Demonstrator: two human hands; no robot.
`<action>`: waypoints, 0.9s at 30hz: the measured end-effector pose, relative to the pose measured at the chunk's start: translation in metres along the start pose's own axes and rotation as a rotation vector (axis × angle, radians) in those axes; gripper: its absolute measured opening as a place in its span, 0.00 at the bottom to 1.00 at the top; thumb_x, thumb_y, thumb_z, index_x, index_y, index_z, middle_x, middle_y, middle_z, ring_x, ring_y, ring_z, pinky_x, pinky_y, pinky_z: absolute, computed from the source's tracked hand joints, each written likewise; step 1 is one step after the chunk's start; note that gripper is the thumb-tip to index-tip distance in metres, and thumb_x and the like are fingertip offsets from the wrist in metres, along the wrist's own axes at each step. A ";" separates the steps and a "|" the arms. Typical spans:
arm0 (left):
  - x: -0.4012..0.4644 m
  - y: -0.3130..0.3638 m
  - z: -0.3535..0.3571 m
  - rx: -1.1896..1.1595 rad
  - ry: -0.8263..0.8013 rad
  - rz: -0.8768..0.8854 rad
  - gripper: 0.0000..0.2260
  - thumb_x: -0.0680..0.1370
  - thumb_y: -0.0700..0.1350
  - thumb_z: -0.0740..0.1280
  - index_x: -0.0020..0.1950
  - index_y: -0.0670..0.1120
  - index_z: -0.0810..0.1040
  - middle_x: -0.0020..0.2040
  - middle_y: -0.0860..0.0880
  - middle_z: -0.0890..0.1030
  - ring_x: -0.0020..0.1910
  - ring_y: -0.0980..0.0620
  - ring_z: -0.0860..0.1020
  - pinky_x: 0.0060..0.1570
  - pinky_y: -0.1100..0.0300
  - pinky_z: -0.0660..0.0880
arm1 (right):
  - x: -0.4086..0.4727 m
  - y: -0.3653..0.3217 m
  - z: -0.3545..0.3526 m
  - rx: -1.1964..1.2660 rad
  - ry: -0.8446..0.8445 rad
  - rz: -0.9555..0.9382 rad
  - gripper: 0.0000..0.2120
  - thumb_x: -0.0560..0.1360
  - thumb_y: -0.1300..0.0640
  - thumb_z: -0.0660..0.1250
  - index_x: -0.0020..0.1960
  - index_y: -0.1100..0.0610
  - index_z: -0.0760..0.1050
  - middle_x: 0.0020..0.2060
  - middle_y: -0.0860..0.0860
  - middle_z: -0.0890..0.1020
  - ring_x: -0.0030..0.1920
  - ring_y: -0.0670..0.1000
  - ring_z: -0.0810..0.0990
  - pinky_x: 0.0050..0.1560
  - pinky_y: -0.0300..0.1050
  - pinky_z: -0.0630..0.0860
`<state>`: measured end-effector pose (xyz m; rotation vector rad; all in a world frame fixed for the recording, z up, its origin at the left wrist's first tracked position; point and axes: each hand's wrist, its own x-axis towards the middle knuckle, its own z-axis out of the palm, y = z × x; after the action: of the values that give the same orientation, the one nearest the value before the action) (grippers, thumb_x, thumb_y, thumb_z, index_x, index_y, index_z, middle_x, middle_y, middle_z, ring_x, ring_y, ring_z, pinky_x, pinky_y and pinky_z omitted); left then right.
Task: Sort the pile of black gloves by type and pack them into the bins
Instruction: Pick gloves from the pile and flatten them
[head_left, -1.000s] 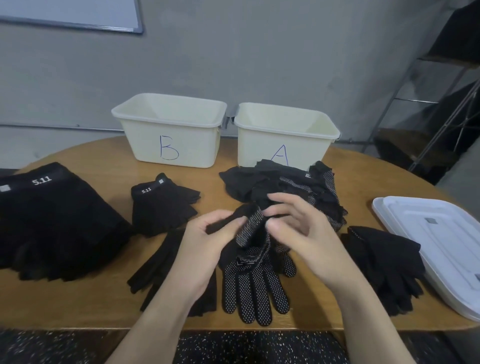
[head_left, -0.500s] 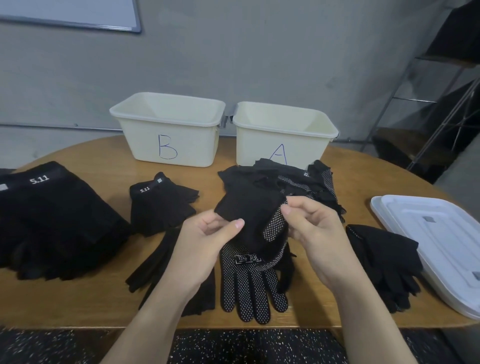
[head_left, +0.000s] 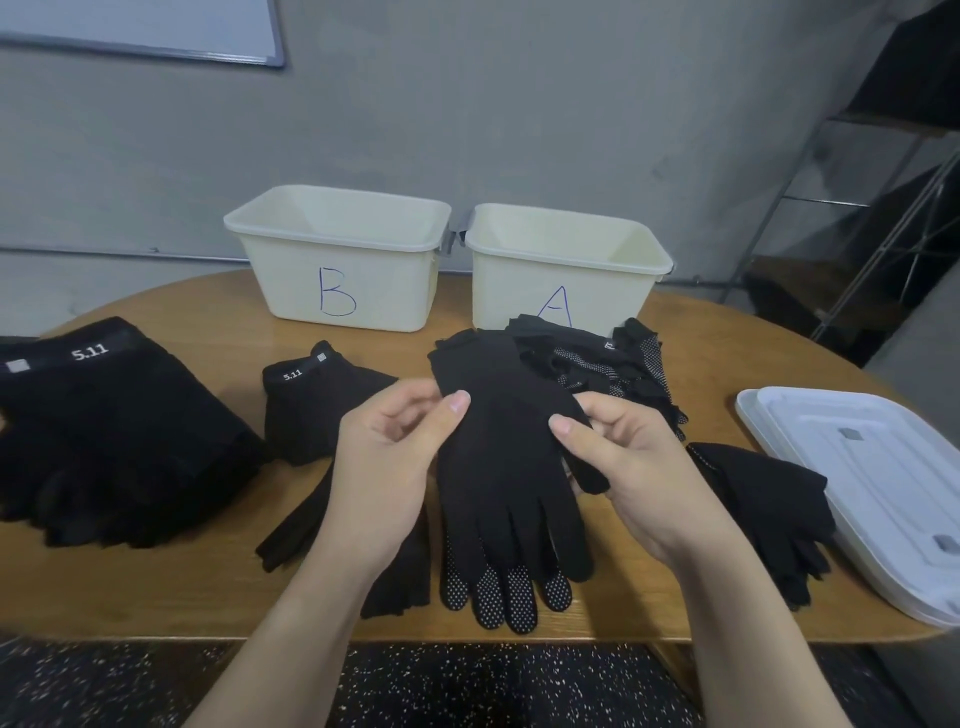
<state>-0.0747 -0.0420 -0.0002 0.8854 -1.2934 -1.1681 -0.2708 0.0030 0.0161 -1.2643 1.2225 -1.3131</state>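
So right at the front edge of the tabletop (head_left: 156, 597) there's a dotted glove (head_left: 493, 592) lying flat, grip dots up, fingertips toward the person. Just above it both hands are holding up one plain black glove (head_left: 498, 467), cuff pointing away, fingers hanging toward the camera. Left hand (head_left: 384, 467) pinches its left edge between thumb and fingers, right hand (head_left: 639, 467) pinches the right edge, so both are closed on the same glove.

Beside the left hand there's another flat glove (head_left: 296, 525) partly under the wrist, then a small folded glove (head_left: 317, 405) with a 5.11 tag, and a bigger stack of 5.11 gloves (head_left: 104, 436) further left. On the right sits a dark bundle (head_left: 769, 504) next to white lids (head_left: 872, 488).

Behind the hands is the unsorted pile (head_left: 602, 369), dotted and plain mixed together, touching the front of bin A (head_left: 566, 260). Bin B (head_left: 337, 254) is just left of it. From what I can see of their insides, nothing's in them.

What could go sideways imo: everything is black, so the held glove's palm side isn't visible and it could easily get matched to the wrong type. Also it hangs right over the dotted one, so setting it down sloppy might snag or bury that, and the pile crowding bin A could get dragged along.
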 end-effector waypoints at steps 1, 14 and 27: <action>0.000 0.000 -0.001 0.004 0.004 -0.002 0.07 0.80 0.43 0.70 0.47 0.52 0.87 0.46 0.51 0.88 0.48 0.53 0.86 0.50 0.52 0.80 | 0.000 -0.001 0.000 0.011 -0.011 -0.001 0.08 0.82 0.62 0.65 0.54 0.62 0.83 0.45 0.67 0.83 0.41 0.56 0.80 0.37 0.44 0.79; -0.014 0.002 -0.011 0.060 -0.264 -0.208 0.10 0.83 0.43 0.67 0.63 0.49 0.81 0.55 0.47 0.87 0.57 0.46 0.85 0.65 0.38 0.77 | -0.020 0.008 0.006 0.128 -0.054 0.069 0.08 0.82 0.61 0.64 0.52 0.62 0.81 0.37 0.61 0.82 0.32 0.54 0.81 0.28 0.44 0.76; 0.002 -0.034 -0.007 0.622 -0.220 -0.218 0.09 0.83 0.47 0.68 0.47 0.43 0.75 0.40 0.48 0.85 0.31 0.48 0.84 0.34 0.47 0.83 | 0.001 0.044 -0.003 -0.212 0.110 0.177 0.08 0.83 0.62 0.66 0.48 0.62 0.81 0.40 0.59 0.87 0.36 0.57 0.82 0.37 0.52 0.82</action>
<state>-0.0729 -0.0529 -0.0336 1.4037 -1.8250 -1.0586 -0.2746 -0.0020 -0.0271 -1.2105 1.5481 -1.1598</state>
